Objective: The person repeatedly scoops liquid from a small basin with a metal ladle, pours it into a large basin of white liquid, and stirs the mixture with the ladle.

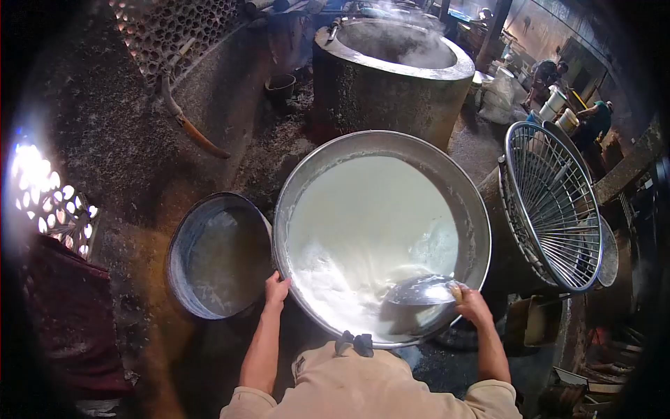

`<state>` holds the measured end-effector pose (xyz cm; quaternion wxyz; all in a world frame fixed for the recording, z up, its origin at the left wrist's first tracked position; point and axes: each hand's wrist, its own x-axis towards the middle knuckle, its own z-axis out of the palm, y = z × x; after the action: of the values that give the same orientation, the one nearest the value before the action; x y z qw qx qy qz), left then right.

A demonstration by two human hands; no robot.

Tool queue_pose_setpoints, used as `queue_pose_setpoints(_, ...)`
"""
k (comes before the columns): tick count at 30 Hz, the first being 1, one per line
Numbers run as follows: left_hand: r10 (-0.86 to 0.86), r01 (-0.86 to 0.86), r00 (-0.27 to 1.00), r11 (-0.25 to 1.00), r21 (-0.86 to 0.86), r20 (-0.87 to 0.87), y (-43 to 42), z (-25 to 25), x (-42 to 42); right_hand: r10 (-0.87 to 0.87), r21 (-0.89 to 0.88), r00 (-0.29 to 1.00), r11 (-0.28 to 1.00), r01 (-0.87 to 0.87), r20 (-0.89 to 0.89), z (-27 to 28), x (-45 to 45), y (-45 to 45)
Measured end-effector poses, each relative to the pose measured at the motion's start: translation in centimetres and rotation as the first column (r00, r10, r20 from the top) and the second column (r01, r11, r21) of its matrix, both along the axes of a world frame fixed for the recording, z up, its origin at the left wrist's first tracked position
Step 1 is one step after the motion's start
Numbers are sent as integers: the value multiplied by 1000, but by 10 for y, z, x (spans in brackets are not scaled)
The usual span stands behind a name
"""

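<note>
A large round metal pan (474, 209) holds a white, milky liquid (370, 202). My left hand (277, 288) grips the pan's rim at the lower left, its fingers closed on the edge. At the lower right, my right hand (470, 304) is closed on the end of a shiny metal scoop (422, 289). The scoop lies tilted at the liquid's surface, inside the pan near its front right. Left of the pan stands a smaller round tub (183, 269) with cloudy liquid in it.
Behind the pan rises a steaming round vat (391, 105). A wire basket (555, 206) leans at the right. A curved stick (199, 140) rests by the left wall, near a small bucket (280, 86). Two people (593, 122) bend near white buckets (555, 103) at the far right.
</note>
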<state>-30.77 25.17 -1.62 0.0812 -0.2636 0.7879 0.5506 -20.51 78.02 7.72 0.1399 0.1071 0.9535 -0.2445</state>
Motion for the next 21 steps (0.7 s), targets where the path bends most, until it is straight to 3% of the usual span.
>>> queue_pose_setpoints(4, 3, -2, 999, 1000, 15, -43, 2, -4, -2, -125, -168, 989, 980, 111, -77, 74, -17, 15)
queue_pose_setpoints(5, -1, 3, 999, 999, 35, -38, 1, -6, -2, -230, -146, 972, 961, 234, 46, 83, -26, 18)
queue_pose_setpoints(6, -2, 3, 999, 999, 32, -37, 0, -10, -2, -262, -137, 964, 958, 253, -50, 78, -36, 20)
queue_pose_setpoints(9, 29, -28, 999, 999, 32, -28, 0, -13, -2, -253, 38, 904, 958, 283, -344, 9, -71, 34)
queue_pose_setpoints(11, 27, -27, 999, 999, 24, -20, 2, -7, -2, -334, 88, 909, 927, 365, -250, -53, -99, 52)
queue_pose_setpoints(12, 32, -31, 999, 999, 26, -25, 1, -9, -2, -317, 19, 898, 941, 338, -304, -66, -104, 49)
queue_pose_setpoints(13, 44, -45, 999, 998, 33, 16, -1, -12, -2, -315, -28, 918, 948, 318, -239, -47, -104, 30)
queue_pose_setpoints(15, 71, -73, 996, 996, 47, 47, -5, -16, -6, -352, -152, 930, 930, 334, -110, -68, -104, 18)
queue_pose_setpoints(21, 4, -3, 1000, 998, -60, 4, -13, -30, -6, -389, -341, 921, 864, 372, 20, -112, -79, -40)
